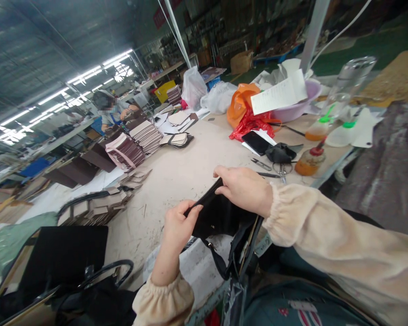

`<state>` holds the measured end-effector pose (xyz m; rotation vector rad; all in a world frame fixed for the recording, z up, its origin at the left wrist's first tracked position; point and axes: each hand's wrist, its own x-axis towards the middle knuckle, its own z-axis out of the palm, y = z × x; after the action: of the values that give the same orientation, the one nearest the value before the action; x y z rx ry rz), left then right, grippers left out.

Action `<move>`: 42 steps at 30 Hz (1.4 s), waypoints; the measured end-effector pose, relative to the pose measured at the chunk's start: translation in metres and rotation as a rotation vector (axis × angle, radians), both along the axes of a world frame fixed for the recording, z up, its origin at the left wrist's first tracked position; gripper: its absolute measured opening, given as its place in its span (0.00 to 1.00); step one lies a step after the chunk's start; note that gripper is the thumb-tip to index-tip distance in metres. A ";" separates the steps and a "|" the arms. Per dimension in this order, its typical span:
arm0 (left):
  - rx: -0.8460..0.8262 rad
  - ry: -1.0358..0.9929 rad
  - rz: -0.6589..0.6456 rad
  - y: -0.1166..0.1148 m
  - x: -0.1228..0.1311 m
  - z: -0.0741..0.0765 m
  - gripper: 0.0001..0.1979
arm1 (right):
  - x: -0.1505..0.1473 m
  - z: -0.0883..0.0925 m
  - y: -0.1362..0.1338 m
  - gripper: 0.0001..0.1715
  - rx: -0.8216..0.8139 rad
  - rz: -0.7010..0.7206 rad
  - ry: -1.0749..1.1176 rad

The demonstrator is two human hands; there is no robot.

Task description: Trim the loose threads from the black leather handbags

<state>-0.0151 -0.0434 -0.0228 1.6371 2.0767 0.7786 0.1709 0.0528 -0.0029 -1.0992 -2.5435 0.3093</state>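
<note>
A black bag [221, 216] with straps hangs over the table's near edge, held up by its top edge. My left hand [181, 224] pinches that edge at its left end, thumb on the near side. Farther right, my right hand [240, 185] is closed on the same edge, fingers over the far side. Beyond my right hand lie a pair of thread snips [259, 164] and scissors [283, 170], apart from it. The bag's lower part falls into my lap and is partly hidden.
Stacks of brown and beige panels [125, 151] line the table's left side. More black bags [64, 253] lie at the near left. Glue bottles [311, 160], a phone [256, 142] and a purple basin [301, 106] stand or lie at the right. A co-worker [112, 111] sits farther back.
</note>
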 end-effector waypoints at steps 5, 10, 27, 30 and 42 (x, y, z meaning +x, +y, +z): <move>0.006 0.014 -0.019 -0.001 0.000 -0.001 0.11 | 0.000 -0.003 0.003 0.16 0.015 0.023 -0.002; 0.014 0.018 -0.039 -0.001 0.000 0.000 0.12 | -0.001 -0.005 0.007 0.13 0.001 0.044 0.003; -0.005 -0.001 -0.017 -0.002 0.002 0.001 0.12 | -0.002 0.000 0.012 0.10 -0.076 0.059 -0.061; -0.004 0.008 0.024 -0.003 0.003 -0.002 0.12 | -0.003 0.001 0.012 0.10 -0.074 0.060 -0.066; 0.071 -0.007 0.031 -0.007 0.005 -0.008 0.12 | -0.004 0.002 0.010 0.11 -0.090 0.044 -0.086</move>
<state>-0.0106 -0.0507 -0.0308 1.6401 2.0971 0.8765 0.1673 0.0633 -0.0010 -1.1131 -2.6554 0.3994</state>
